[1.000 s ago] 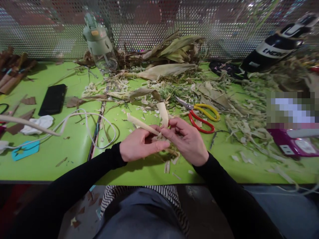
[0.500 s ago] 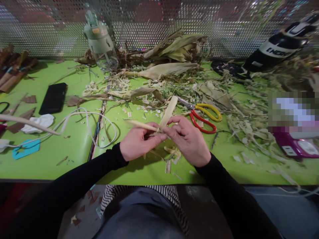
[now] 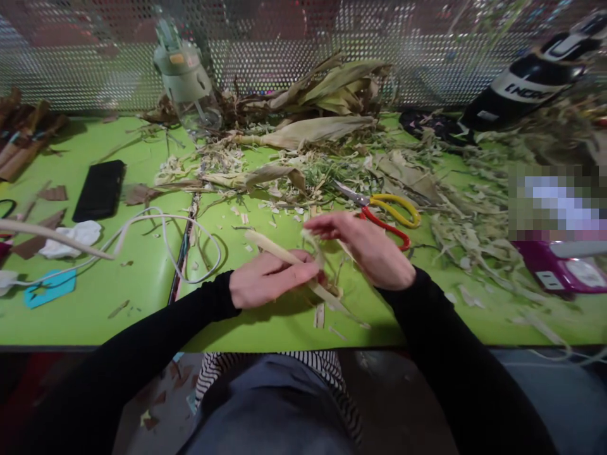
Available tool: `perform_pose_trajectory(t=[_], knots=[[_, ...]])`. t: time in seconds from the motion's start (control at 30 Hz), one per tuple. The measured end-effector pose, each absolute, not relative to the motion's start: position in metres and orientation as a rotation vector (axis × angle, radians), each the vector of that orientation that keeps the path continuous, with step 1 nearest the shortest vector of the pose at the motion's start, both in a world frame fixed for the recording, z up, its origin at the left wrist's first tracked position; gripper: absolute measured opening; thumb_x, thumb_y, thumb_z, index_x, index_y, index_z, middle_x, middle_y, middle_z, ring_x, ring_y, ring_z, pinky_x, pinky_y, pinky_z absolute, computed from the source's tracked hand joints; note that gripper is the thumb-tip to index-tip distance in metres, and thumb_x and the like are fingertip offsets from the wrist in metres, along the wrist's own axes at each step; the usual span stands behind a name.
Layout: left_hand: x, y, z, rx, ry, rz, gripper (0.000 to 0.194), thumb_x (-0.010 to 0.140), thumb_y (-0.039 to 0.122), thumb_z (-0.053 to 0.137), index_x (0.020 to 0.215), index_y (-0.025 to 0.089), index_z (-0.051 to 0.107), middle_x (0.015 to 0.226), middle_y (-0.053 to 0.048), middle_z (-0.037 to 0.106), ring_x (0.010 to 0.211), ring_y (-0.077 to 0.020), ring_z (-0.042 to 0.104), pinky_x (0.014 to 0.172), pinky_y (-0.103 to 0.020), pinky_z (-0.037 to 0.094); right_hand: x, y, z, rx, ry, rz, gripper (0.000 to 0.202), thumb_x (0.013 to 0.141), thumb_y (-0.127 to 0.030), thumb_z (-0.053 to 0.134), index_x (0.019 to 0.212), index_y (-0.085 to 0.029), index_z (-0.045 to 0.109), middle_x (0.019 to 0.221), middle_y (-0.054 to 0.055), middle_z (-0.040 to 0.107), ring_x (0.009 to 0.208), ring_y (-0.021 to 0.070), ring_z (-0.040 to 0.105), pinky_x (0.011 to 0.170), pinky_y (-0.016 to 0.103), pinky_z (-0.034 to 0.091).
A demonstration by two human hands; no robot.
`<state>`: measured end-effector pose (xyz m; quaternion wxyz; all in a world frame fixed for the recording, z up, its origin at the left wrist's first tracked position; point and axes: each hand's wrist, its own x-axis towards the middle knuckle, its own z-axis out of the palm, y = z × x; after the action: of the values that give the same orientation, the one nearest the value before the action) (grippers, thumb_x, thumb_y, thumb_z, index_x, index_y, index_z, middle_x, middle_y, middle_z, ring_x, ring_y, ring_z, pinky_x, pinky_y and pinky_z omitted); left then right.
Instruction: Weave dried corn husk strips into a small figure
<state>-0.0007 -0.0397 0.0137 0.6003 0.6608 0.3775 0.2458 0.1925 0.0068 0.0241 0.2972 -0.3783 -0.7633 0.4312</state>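
My left hand [image 3: 272, 278] is closed on pale corn husk strips [image 3: 332, 298], its thumb pressing them where they cross. One strip runs from the upper left across the fingers down to the lower right, and a curled end rises beside the thumb. Just to the right, my right hand [image 3: 363, 246] is lifted with its fingers stretched out flat to the left. It is partly blurred, and its thumb is hidden. Behind that hand lie scissors [image 3: 353, 194] with one yellow and one red handle, partly covered by it.
Dried corn husks [image 3: 308, 131] and shredded scraps [image 3: 227, 158] litter the green table [image 3: 142, 316]. A clear bottle [image 3: 187, 85] and a black bottle [image 3: 516, 91] stand behind. On the left are a phone [image 3: 99, 189], a white cable [image 3: 164, 234] and a blue tag [image 3: 50, 287].
My right hand has let go of the husk and moved slightly up and right, its fingers straightening. The upright strip now lies down across my left hand toward the lower right.
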Motion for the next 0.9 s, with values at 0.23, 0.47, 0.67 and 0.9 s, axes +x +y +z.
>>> perform_pose_trajectory(t=[0.23, 0.47, 0.67, 0.9], knots=[[0.001, -0.039, 0.004, 1.632, 0.917, 0.435, 0.038, 0.091, 0.040, 0.037, 0.081, 0.013, 0.062, 0.062, 0.000, 0.048, 0.058, -0.0106, 0.043, 0.057, -0.025, 0.038, 0.164, 0.004, 0.037, -0.856, -2.284, 1.073, 0.016, 0.078, -0.033, 0.067, 0.077, -0.018, 0.071, 0.082, 0.002, 0.067, 0.078, 0.0143, 0.059, 0.077, 0.030, 0.044], [0.004, -0.041, 0.005, 1.724, 0.894, 0.520, 0.039, 0.092, 0.037, 0.031, 0.066, 0.016, 0.050, 0.062, -0.002, 0.054, 0.058, -0.0115, 0.047, 0.060, -0.026, 0.041, 0.141, 0.003, 0.043, -0.848, -2.288, 0.891, 0.012, 0.082, -0.025, 0.063, 0.074, -0.017, 0.067, 0.073, -0.001, 0.066, 0.073, 0.0120, 0.057, 0.072, 0.027, 0.042], [0.002, -0.037, 0.001, 1.590, 0.972, 0.670, 0.038, 0.092, 0.040, 0.036, 0.066, 0.016, 0.050, 0.063, -0.002, 0.054, 0.059, -0.0106, 0.047, 0.060, -0.026, 0.040, 0.132, 0.009, 0.042, -0.825, -2.238, 0.803, 0.013, 0.085, -0.029, 0.060, 0.081, -0.018, 0.065, 0.077, 0.000, 0.066, 0.072, 0.0126, 0.057, 0.070, 0.027, 0.043], [-0.006, -0.024, 0.003, 1.117, 0.912, 1.021, 0.037, 0.095, 0.038, 0.034, 0.109, 0.014, 0.057, 0.093, -0.007, 0.068, 0.080, -0.0130, 0.059, 0.077, -0.027, 0.047, 0.165, 0.010, 0.027, -1.036, -2.221, 0.096, 0.027, 0.088, -0.042, 0.054, 0.075, -0.019, 0.057, 0.070, 0.002, 0.060, 0.068, 0.0171, 0.052, 0.067, 0.033, 0.039]])
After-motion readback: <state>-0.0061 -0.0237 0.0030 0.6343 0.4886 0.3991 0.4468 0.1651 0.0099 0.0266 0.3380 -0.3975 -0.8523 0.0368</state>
